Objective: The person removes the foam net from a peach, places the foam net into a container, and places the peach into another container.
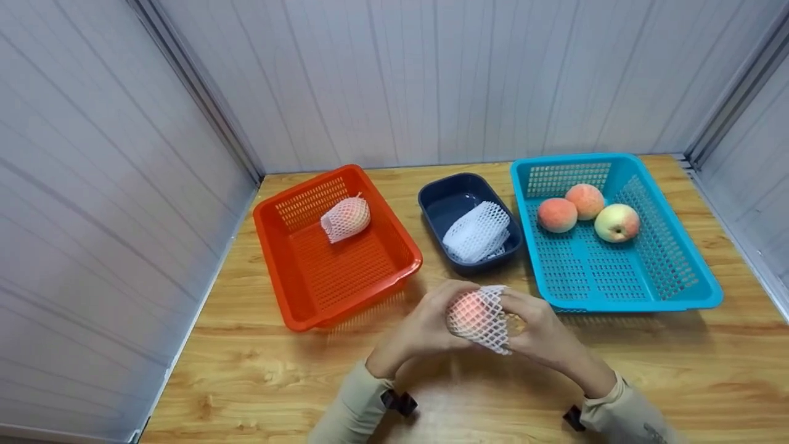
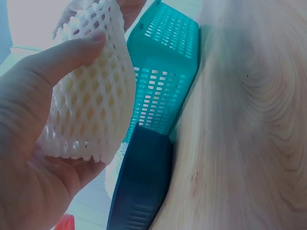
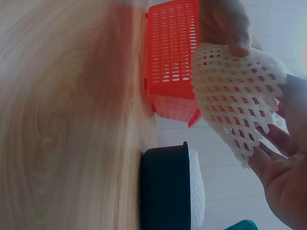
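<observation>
Over the front of the table, a peach (image 1: pixel 467 310) sits inside a white foam net sleeve (image 1: pixel 495 330) held up between both hands. My left hand (image 1: pixel 425 324) grips the peach and net from the left, its thumb pressed on the mesh in the left wrist view. On the other side, my right hand (image 1: pixel 547 336) pinches the net by its edge, where the sleeve extends past the fruit. The right wrist view shows reddish skin through the foam mesh (image 3: pixel 235 96), with the right fingers (image 3: pixel 283 167) at its rim.
An orange-red basket (image 1: pixel 351 308) at left holds a netted peach (image 1: pixel 352 216). Behind the hands, a dark blue tub (image 1: pixel 441 191) contains white foam nets (image 1: pixel 478 231). A turquoise basket (image 1: pixel 622 302) at right holds three bare peaches (image 1: pixel 616 223). Panel walls (image 1: pixel 400 80) enclose the table.
</observation>
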A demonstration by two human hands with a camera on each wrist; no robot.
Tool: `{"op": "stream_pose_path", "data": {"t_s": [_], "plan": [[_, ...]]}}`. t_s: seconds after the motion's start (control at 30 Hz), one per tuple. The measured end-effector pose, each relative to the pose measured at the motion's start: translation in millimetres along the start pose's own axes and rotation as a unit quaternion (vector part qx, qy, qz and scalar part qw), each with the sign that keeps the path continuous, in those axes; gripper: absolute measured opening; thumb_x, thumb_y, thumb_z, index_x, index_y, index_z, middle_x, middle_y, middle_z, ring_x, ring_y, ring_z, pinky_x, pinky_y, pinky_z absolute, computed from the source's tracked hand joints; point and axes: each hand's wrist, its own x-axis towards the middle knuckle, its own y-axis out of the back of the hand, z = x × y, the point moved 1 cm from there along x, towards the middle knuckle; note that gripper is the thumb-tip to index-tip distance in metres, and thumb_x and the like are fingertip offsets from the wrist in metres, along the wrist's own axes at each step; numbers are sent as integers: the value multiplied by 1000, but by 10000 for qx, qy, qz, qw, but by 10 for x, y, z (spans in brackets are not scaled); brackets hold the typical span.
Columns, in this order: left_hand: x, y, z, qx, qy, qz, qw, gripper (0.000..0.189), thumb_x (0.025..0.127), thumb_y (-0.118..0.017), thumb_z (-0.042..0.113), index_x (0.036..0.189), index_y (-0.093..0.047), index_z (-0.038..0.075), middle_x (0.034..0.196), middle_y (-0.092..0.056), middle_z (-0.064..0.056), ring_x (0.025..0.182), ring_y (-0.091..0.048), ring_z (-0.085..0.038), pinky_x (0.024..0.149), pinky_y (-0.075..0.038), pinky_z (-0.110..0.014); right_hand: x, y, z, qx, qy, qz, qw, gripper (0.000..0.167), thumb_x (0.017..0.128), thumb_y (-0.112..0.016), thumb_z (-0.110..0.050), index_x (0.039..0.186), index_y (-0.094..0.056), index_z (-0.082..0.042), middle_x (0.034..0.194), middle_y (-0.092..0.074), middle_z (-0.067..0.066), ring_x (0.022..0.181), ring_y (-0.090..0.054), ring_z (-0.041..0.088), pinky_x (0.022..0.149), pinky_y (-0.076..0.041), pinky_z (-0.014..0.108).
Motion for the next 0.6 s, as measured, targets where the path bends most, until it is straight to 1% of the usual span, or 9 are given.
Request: {"op": "stream_pose_path", "data": {"t_s": [0.1, 0.23, 0.33, 0.5, 0.6], "plan": [[-8, -5, -4, -41, 2, 4, 10000, 83, 68, -88, 37, 138, -45, 23, 133, -50, 9, 120, -46, -10, 100, -40, -30, -5, -9, 5, -277, 58, -103, 9995, 49, 64, -83, -2, 110, -65, -4, 113, -63, 9, 98, -61, 22, 87, -47, 20], [-36, -20, -22, -96, 122, -33, 9999, 85, 68, -88, 41, 139, -44, 23, 134, -49, 8, 121, -45, -10, 101, -39, -31, -14, -50, 22, -660, 303, -199, 9972, 54, 60, -87, -7, 109, -65, -2, 115, -61, 9, 99, -61, 22, 87, -49, 24], [-39, -25, -29, -103, 157, -12, 9998, 86, 68, -88, 39, 139, -43, 21, 134, -49, 7, 121, -45, -11, 101, -39, -31, 3, -78, 37, -647, 496, -172, 9965, 58, 59, -90, -11, 111, -64, -3, 115, -60, 9, 99, -61, 22, 88, -48, 24], [-29, -21, -22, -122, -2, 15, 9999, 88, 67, -88, 40, 139, -43, 20, 135, -49, 5, 122, -46, -12, 102, -39, -31, 36, -97, 76, -446, 847, 42, 9954, 64, 53, -89, -9, 112, -63, -1, 112, -60, 12, 94, -61, 23, 87, -48, 24], [-33, -10, -18, -215, -40, -26, 9998, 91, 66, -89, 41, 141, -41, 19, 137, -48, 4, 123, -45, -12, 103, -38, -32, 36, -92, 89, -429, 913, 116, 9948, 67, 51, -87, -9, 112, -63, 0, 111, -60, 13, 94, -61, 24, 88, -47, 24]]}}
